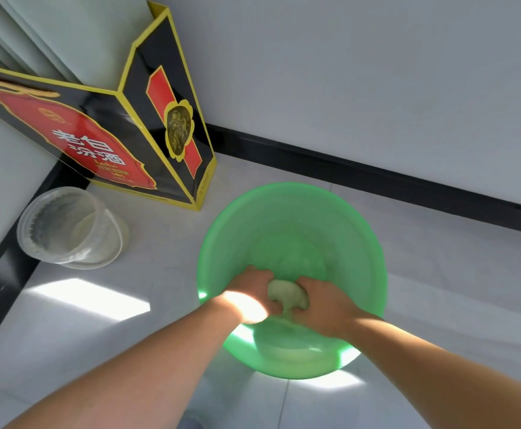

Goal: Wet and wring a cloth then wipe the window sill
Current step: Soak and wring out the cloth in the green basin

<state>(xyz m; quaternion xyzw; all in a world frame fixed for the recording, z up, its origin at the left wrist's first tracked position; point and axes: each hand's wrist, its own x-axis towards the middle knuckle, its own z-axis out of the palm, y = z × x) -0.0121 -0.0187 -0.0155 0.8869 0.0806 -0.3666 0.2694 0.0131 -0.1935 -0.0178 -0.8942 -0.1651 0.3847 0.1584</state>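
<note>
i've got my left hand [249, 292] and right hand [324, 308] clenched tight on the balled cloth [287, 296] over the green basin [361, 243]; clear tub [67, 227] and black box [104, 131] left.

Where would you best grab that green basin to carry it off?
Probably by the rim, one hand on each side, coming from above. The green basin is wide and round with smooth sloping walls and no handles in view, so the rim is the only edge fingers could hook. Right now the left hand and right hand are busy squeezing the cloth over it.
</note>
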